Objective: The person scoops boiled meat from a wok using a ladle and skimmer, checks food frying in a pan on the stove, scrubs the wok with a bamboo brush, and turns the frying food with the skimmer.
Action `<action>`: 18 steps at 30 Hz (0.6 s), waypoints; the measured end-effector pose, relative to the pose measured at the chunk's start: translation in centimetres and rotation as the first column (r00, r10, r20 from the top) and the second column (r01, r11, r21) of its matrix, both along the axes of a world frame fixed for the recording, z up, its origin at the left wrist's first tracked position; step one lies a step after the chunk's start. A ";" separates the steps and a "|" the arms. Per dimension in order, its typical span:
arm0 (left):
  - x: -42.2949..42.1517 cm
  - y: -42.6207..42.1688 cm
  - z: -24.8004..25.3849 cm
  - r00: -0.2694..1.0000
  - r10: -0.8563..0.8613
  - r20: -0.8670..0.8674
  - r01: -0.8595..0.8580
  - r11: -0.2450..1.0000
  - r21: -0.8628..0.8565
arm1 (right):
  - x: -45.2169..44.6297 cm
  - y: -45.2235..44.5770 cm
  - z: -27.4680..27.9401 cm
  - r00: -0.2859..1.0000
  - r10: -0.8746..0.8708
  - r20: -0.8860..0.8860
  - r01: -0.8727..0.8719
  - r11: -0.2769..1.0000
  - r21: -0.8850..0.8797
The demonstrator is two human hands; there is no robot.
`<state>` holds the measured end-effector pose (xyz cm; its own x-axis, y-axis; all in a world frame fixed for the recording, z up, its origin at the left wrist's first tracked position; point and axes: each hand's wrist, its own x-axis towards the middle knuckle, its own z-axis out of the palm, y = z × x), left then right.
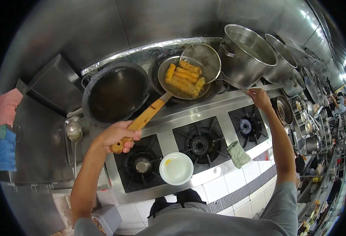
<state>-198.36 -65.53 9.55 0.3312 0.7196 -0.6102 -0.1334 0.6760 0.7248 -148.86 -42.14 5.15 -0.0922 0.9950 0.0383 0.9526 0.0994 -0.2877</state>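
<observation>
My left hand (119, 137) is closed around the wooden handle of a round, shallow strainer (148, 114). Several golden-brown fried rolls (184, 83) lie in its bowl, above a wok (216, 90) on the back of the stove. With my right hand (260, 98) I grip the thin metal handle of a fine mesh strainer (204, 53). That mesh is tilted up at the far right side of the rolls and overlaps the strainer's rim. Whether it touches the rolls I cannot tell.
A dark wok (115, 94) of liquid stands left, near a ladle (74, 131). Tall steel pots (247, 59) are at right. On the stove front are a white dish (176, 177), burners (199, 145) and a folded cloth (239, 154). Another person (340, 103) is far right.
</observation>
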 end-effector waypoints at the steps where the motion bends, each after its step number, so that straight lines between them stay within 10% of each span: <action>1: -0.1 -0.1 0.0 1.000 -0.006 -0.014 0.006 1.000 0.000 | -0.2 0.1 0.1 1.000 -0.016 0.011 0.016 1.000 0.010; 18: -0.5 -0.3 -0.1 0.999 -0.005 -0.035 0.005 1.000 -0.007 | 3.2 2.9 -3.7 0.983 0.140 -0.119 -0.136 0.990 0.036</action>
